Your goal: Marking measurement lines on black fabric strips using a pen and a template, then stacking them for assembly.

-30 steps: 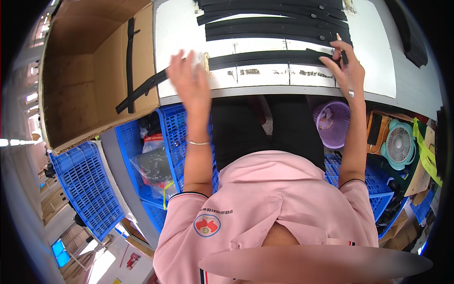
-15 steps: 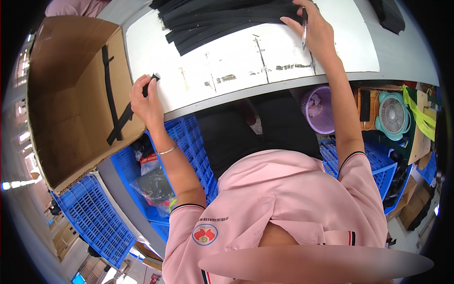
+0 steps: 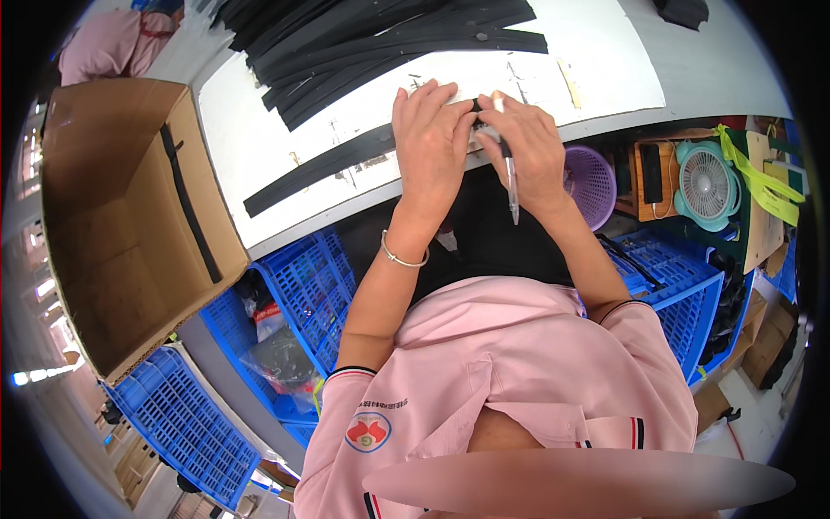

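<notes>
A black fabric strip (image 3: 320, 169) lies slantwise along the near part of a white board (image 3: 605, 52). Its right end runs under my left hand (image 3: 430, 143), whose thumb and forefinger close on it. Close beside it, my right hand (image 3: 529, 147) has its fingertips at the strip's end too. A silver-and-black pen (image 3: 511, 182) is tucked in the right hand, its silver part pointing back toward me. The exact grip at the fingertips is partly hidden. Beyond both hands, a heap of similar black strips (image 3: 380, 43) covers the board's far side.
To the left stands an open cardboard box (image 3: 104, 225) with one black strip on its inner wall. Blue plastic crates (image 3: 181, 424) sit below table height. Under the table at right are a purple basket (image 3: 590, 186) and a teal fan (image 3: 707, 186). Another person's pink clothing (image 3: 104, 43) shows at far left.
My left hand has moved right from the box's edge to beside my right hand, which has come nearer me with the pen. One black strip now lies across the board's near part.
</notes>
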{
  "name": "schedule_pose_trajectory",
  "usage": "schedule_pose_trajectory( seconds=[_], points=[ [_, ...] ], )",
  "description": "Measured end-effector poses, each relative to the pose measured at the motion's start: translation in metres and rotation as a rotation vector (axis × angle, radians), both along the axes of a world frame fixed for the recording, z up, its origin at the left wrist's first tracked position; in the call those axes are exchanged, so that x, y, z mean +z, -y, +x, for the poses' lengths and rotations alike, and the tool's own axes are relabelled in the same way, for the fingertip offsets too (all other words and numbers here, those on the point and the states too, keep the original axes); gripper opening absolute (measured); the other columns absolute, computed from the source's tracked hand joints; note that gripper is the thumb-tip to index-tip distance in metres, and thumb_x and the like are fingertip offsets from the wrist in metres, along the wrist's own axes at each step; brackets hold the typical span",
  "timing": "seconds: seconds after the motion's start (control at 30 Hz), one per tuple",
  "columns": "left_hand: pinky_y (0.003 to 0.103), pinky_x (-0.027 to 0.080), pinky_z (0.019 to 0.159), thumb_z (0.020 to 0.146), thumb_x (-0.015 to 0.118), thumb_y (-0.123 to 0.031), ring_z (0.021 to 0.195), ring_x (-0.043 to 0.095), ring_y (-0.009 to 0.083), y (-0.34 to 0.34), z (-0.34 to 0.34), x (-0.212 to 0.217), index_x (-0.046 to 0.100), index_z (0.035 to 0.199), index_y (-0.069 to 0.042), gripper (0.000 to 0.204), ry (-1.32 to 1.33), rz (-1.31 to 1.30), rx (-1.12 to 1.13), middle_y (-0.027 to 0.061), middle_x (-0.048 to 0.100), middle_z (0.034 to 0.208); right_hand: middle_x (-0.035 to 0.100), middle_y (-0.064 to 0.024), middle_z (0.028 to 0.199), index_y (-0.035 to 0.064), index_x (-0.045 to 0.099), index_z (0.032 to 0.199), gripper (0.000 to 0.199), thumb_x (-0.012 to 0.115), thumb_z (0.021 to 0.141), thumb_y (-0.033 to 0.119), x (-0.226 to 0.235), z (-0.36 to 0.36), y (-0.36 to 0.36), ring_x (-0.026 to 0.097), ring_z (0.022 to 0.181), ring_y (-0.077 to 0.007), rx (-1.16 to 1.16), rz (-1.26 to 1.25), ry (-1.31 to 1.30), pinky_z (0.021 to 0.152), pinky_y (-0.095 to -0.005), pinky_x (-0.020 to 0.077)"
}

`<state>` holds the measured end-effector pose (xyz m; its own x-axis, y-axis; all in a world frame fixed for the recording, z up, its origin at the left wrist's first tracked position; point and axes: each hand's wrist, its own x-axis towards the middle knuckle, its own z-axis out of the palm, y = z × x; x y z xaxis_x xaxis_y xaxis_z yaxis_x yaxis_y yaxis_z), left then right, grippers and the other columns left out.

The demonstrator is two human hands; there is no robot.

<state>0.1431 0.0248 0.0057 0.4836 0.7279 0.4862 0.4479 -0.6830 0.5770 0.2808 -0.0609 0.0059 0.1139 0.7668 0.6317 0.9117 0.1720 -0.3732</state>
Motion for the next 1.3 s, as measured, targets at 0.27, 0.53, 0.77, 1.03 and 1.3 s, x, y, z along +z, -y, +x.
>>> schedule_pose_trajectory(
  seconds=[0.27, 0.53, 0.77, 1.03, 1.3],
  points=[
    [0.054, 0.024, 0.122, 0.095, 0.07, -0.019, 0.144, 0.043, 0.0355, 0.014, -0.054, 0.009, 0.069, 0.131, -0.006, 0.038, -0.184, -0.038, 0.109, 0.0128, 0.06, 0.143, 0.067, -0.0029, 0.134, 0.0106, 0.064, 0.12, 0.044, 0.081, 0.083, 0.027, -0.007, 0.029, 0.019, 0.059, 0.13, -0.0215, -0.003, -0.122, 0.286, 0.113, -0.0462, 0.0384],
    [0.055, 0.02, 0.122, 0.095, 0.07, -0.022, 0.146, 0.041, 0.0377, 0.02, -0.059, 0.006, 0.065, 0.136, -0.005, 0.044, -0.204, -0.04, 0.102, 0.0141, 0.058, 0.146, 0.066, -0.0088, 0.136, 0.0075, 0.061, 0.128, 0.053, 0.082, 0.081, 0.023, 0.004, 0.003, 0.013, 0.055, 0.135, -0.0278, 0.105, -0.132, 0.113, 0.115, -0.0467, 0.0356],
    [0.057, 0.015, 0.123, 0.096, 0.069, -0.025, 0.148, 0.035, 0.0392, 0.024, -0.086, 0.006, 0.052, 0.147, -0.002, 0.058, -0.275, -0.071, 0.149, 0.0164, 0.049, 0.153, 0.067, -0.0054, 0.132, 0.0107, 0.066, 0.125, 0.048, 0.081, 0.083, 0.029, -0.008, 0.042, 0.017, 0.056, 0.133, -0.0236, -0.081, -0.175, 0.221, 0.115, -0.0479, 0.0352],
    [0.066, 0.007, 0.12, 0.097, 0.067, -0.033, 0.151, 0.031, 0.038, 0.03, -0.107, 0.003, 0.051, 0.148, -0.003, 0.061, -0.352, -0.075, 0.255, 0.0148, 0.047, 0.156, 0.067, -0.0051, 0.136, 0.0078, 0.067, 0.118, 0.039, 0.08, 0.086, 0.026, -0.007, 0.091, 0.038, 0.057, 0.129, -0.0223, -0.157, -0.213, 0.5, 0.117, -0.0436, 0.0347],
    [0.06, 0.0, 0.122, 0.1, 0.064, -0.034, 0.152, 0.03, 0.0299, 0.023, -0.139, 0.004, 0.051, 0.151, -0.016, 0.055, -0.343, -0.134, 0.329, 0.007, 0.045, 0.159, 0.07, -0.0063, 0.131, 0.0065, 0.067, 0.119, 0.035, 0.078, 0.087, 0.018, -0.011, 0.087, 0.033, 0.059, 0.123, -0.0253, -0.154, -0.14, 0.409, 0.113, -0.0435, 0.0385]
  ],
)
